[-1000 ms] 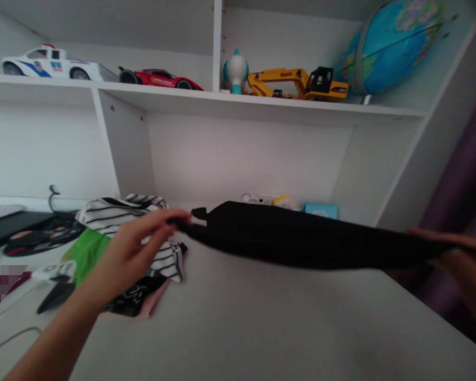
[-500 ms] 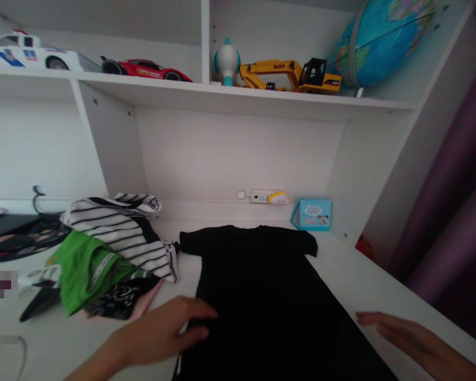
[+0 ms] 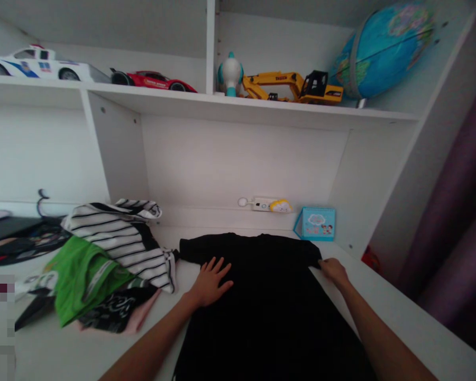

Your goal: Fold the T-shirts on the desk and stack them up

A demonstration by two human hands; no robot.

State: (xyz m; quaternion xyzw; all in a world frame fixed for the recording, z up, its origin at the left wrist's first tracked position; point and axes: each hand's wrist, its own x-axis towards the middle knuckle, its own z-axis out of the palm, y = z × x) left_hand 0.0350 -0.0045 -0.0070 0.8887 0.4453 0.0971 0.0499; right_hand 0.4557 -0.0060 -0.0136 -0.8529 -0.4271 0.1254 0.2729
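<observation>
A black T-shirt (image 3: 269, 312) lies spread flat on the white desk (image 3: 400, 317), collar end toward the back wall. My left hand (image 3: 211, 280) rests flat on the shirt near its left shoulder, fingers spread. At the tip of the shirt's right sleeve, my right hand (image 3: 333, 270) has its fingers curled on the sleeve edge. Both forearms reach in from the bottom of the view.
A pile of clothes sits at the left: a striped top (image 3: 122, 238), a green garment (image 3: 83, 278), a black and pink piece (image 3: 119, 312). A small blue box (image 3: 315, 223) and a power strip (image 3: 264, 203) stand at the back. Toy cars, a yellow excavator (image 3: 293, 85) and a globe (image 3: 381, 50) fill the shelf above.
The shirt was held stretched in the air between both hands, then laid flat. Both hands have since slid up from its lower part to the shoulder and sleeve.
</observation>
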